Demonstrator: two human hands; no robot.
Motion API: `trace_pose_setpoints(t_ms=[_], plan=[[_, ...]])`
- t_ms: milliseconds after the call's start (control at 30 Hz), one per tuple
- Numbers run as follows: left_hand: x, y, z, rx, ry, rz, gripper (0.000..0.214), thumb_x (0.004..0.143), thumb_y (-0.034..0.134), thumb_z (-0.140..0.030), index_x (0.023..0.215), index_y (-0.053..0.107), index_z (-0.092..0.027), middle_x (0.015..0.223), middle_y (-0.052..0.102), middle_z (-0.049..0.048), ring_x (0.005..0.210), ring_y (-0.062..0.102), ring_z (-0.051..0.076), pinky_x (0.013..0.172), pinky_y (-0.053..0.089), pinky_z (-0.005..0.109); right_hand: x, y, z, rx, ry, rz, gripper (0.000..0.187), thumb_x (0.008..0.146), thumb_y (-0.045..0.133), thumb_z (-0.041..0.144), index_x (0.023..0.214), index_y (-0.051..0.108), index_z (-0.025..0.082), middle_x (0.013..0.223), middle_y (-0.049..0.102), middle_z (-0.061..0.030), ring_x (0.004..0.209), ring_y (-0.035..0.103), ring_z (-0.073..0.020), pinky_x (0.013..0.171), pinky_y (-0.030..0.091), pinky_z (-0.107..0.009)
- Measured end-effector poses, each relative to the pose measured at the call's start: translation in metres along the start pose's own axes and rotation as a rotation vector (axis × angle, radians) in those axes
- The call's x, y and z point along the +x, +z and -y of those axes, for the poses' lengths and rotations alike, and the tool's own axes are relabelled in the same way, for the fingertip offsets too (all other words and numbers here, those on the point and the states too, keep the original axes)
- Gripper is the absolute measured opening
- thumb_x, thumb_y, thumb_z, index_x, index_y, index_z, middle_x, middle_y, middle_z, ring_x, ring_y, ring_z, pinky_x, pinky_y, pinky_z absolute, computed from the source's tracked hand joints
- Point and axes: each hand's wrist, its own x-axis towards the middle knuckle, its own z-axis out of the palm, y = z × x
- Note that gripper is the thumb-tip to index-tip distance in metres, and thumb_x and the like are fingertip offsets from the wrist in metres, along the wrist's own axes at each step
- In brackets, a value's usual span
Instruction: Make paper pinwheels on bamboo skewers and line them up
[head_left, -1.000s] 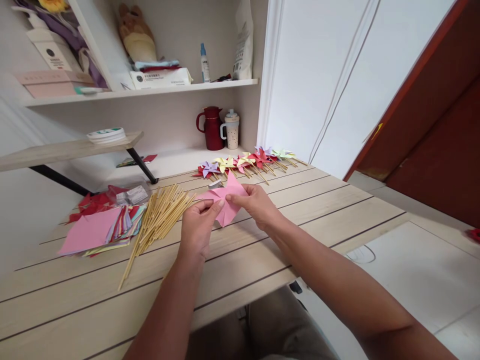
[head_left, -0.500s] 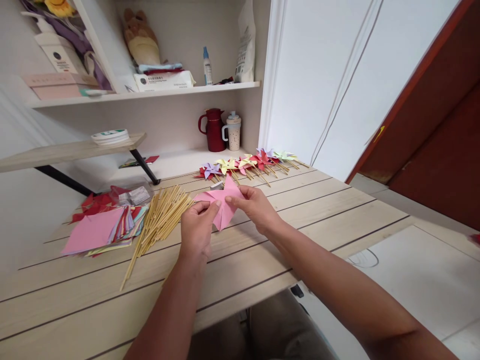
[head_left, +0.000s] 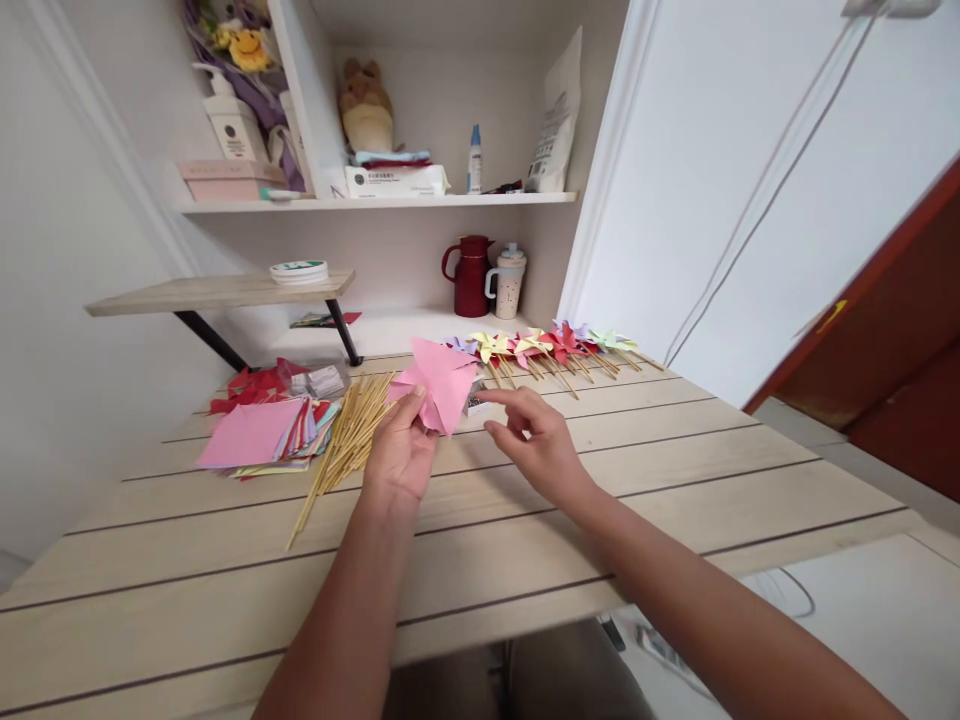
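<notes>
My left hand (head_left: 403,445) pinches a pink paper pinwheel (head_left: 442,388) between thumb and fingers, above the table. The paper's flaps are partly folded toward its middle, and no stick is seen on it. Just to the right, my right hand (head_left: 536,435) holds nothing, its index finger stretched out and its thumb apart. The index fingertip is by a small box (head_left: 475,404) of tiny dark items, partly hidden behind the paper; whether it touches the box I cannot tell. A pile of thin wooden sticks (head_left: 349,430) lies left of my left hand.
Coloured paper squares (head_left: 251,433) are stacked at the left, near red paper (head_left: 259,385) and a clear plastic container (head_left: 322,380). Finished pinwheels (head_left: 562,345) on sticks lie along the back. Behind stand a red jug (head_left: 472,278), a cup (head_left: 510,283) and a small raised shelf (head_left: 217,291).
My right hand has let go of the pink pinwheel and moved right, its fingers now apart. My left hand alone holds the paper. The view has swung left.
</notes>
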Motion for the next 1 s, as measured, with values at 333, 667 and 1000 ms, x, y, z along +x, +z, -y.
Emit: trace_pose_setpoints(t_ms=[333,667,1000], plan=[[-0.003,-0.005,0.019,0.112,-0.037,0.167,0.025,0.059,0.089,-0.023,0.075,0.070,-0.017,0.084,0.073,0.0037,0.074,0.065,0.014,0.068,0.050,0.025,-0.001,0.005,0.000,-0.031,-0.019,0.029,0.011,0.088,0.070,0.030,0.094,0.079,0.027,0.064,0.046,0.0015,0.059,0.043,-0.0161,0.059,0.039,-0.030],[-0.012,0.001,0.021,0.265,0.102,0.196,0.029,0.055,0.091,-0.031,0.068,0.071,-0.014,0.069,0.067,0.0007,0.067,0.059,0.011,0.069,0.047,0.024,0.003,0.005,0.001,0.070,0.114,-0.072,0.021,0.084,0.076,0.044,0.077,0.077,0.024,0.065,0.056,-0.0011,0.062,0.046,-0.0168,0.060,0.039,-0.031],[-0.018,0.004,0.026,0.528,0.265,0.178,0.025,0.062,0.087,-0.035,0.073,0.074,-0.016,0.073,0.070,0.0020,0.072,0.062,0.015,0.071,0.048,0.027,0.008,-0.003,0.007,0.061,0.190,-0.177,0.029,0.079,0.079,0.046,0.065,0.071,0.022,0.058,0.052,0.0011,0.059,0.045,-0.0156,0.060,0.039,-0.031]])
